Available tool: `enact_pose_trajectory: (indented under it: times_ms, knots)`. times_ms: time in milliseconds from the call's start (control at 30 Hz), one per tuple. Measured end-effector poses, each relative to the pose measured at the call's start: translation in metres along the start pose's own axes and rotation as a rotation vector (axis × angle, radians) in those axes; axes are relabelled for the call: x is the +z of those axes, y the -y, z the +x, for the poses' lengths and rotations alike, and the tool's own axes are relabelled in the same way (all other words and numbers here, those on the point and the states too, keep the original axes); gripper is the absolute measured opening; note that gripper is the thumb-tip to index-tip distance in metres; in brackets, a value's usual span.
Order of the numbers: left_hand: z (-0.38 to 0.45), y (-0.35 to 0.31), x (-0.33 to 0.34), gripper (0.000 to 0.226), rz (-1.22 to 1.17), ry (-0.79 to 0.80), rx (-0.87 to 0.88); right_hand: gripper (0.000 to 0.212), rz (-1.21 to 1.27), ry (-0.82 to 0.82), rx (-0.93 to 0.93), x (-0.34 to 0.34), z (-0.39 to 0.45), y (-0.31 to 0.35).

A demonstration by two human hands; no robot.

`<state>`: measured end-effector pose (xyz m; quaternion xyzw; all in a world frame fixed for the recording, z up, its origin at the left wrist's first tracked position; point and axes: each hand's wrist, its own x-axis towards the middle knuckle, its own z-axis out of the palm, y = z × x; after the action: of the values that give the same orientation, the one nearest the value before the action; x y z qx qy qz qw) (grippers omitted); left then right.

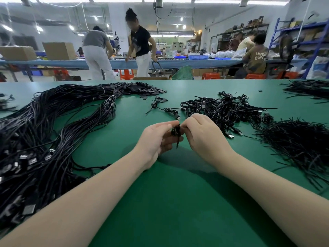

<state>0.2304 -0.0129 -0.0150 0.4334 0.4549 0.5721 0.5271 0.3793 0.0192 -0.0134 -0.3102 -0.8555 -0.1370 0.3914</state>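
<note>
Both hands meet above the middle of the green-topped bench (178, 202). The left hand (156, 139) and the right hand (204, 134) each have their fingers curled and clamped on a small coiled black cable bundle (176, 131), held between them just above the bench, one thin black end hanging down. A large heap of long black cables (44, 139) lies left. A pile of tied black cable coils (222, 109) lies just beyond the hands, and loose thin black ties (299, 145) lie right.
</note>
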Motion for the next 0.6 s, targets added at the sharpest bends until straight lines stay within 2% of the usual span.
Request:
enact_pose_trajectory:
  times_ms: [133, 200, 333, 367, 467, 600]
  knots:
    - [-0.001, 0.006, -0.001, 0.021, 0.029, 0.093, 0.056, 0.004, 0.024, -0.047, 0.055, -0.002, 0.0, -0.003]
    - [-0.001, 0.01, -0.001, 0.022, 0.065, 0.063, 0.127, 0.003, 0.043, -0.052, 0.05, -0.003, 0.0, 0.0]
    - [0.002, 0.011, -0.001, 0.003, 0.132, -0.062, 0.263, 0.002, 0.043, -0.082, 0.026, -0.004, 0.001, 0.004]
    - [0.002, 0.011, -0.001, 0.005, 0.156, -0.087, 0.272, 0.003, 0.047, -0.089, 0.023, -0.004, 0.002, 0.005]
    - [0.002, 0.01, 0.003, 0.014, 0.181, -0.093, 0.243, 0.007, 0.043, -0.104, -0.007, -0.004, 0.002, 0.007]
    - [-0.001, 0.002, 0.004, 0.029, -0.142, -0.052, 0.043, 0.007, -0.06, -0.103, -0.114, -0.003, 0.0, 0.002]
